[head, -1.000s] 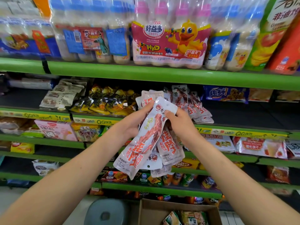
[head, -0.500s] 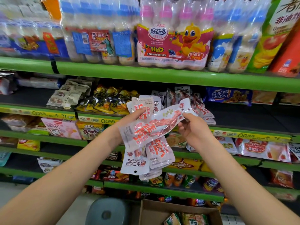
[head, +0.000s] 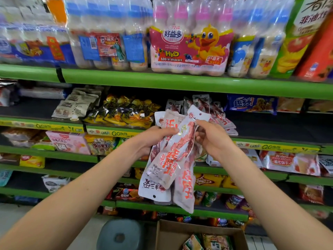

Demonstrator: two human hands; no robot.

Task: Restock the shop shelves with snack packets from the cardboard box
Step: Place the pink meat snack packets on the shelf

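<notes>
Packets (head: 173, 159), fanned sideways a moment ago, now hang upright, both our hands' fingers (head: 201, 123) clamped on them, squared for shelving.

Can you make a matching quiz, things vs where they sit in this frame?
Things:
1. white-and-red snack packets
2. duck-print drink multipack
3. cardboard box
4. grey stool

Places:
A. top shelf
B. floor, left of the box
C. held between both hands
D. bottom edge, below the right forearm

Pairs: 1-C, 2-A, 3-D, 4-B
</notes>
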